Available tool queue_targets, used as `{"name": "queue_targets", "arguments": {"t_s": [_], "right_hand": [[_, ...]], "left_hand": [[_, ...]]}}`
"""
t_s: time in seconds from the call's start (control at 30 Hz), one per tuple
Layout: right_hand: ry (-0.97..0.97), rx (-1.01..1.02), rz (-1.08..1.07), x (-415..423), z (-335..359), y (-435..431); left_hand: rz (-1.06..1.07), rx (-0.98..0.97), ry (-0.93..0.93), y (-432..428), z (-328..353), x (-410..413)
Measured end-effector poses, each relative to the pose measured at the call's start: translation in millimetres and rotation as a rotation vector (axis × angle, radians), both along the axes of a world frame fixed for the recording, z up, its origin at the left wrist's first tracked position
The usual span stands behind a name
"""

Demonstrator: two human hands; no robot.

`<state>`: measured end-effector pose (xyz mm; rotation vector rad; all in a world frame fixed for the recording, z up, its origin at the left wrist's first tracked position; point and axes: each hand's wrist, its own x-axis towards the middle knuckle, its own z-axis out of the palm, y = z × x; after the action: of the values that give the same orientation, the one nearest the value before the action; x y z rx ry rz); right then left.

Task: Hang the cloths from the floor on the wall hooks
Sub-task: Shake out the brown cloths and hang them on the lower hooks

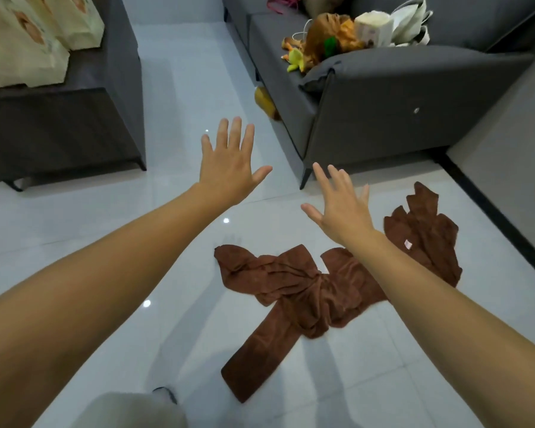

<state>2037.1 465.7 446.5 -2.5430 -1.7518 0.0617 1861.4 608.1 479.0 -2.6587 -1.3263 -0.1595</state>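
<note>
Where the glossy white tiled floor (105,242) runs between the dark grey fabric sofa (383,103) and the dark grey upholstered seat (59,128), the following are recorded.

Item: heap of crumpled brown soft cloths (291,282), laid on the tiles beneath the right forearm, one long strip trailing toward the near edge. The number of pieces tangled in it cannot be told.

Item: separate brown cloth with a small pink label (426,233), spread just beside the heap, near the sofa's foot.

Item: left hand (229,163), held out over the floor, fingers straight and spread, nothing grasped.

Item: right hand (343,208), likewise splayed and empty, raised above the cloths and not touching them.

Wall hooks: none is seen in this view.

Handling, as judged: the cloths are taken to be light, limp and unbreakable, with enough nap to be gripped without slipping. Sagging and folding are to be expected once they are lifted, and a neighbouring piece may be dragged up with the one chosen. A pinch is best taken at a free corner or hem: the trailing strip's end, or the labelled edge. No cloth is yet picked up.
</note>
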Motion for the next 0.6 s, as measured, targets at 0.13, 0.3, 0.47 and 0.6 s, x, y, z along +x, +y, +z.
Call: {"name": "queue_targets", "arguments": {"t_s": [0.13, 0.3, 0.47, 0.6], "right_hand": [[-0.008, 0.013, -0.044, 8.1, -106.3, 13.8], [-0.014, 0.031, -0.075, 11.9, -223.2, 24.1], [0.004, 0.009, -0.108, 12.0, -309.9, 14.6], [0.039, -0.023, -0.152, 12.5, -351.8, 2.3]], "left_hand": [[-0.029, 0.004, -0.015, 16.0, -106.9, 9.8], [-0.069, 0.011, -0.005, 26.8, -227.2, 15.1], [-0.124, -0.004, -0.007, 25.4, -323.2, 27.2], [-0.172, -0.077, 0.033, 9.6, -377.6, 39.0]]}}
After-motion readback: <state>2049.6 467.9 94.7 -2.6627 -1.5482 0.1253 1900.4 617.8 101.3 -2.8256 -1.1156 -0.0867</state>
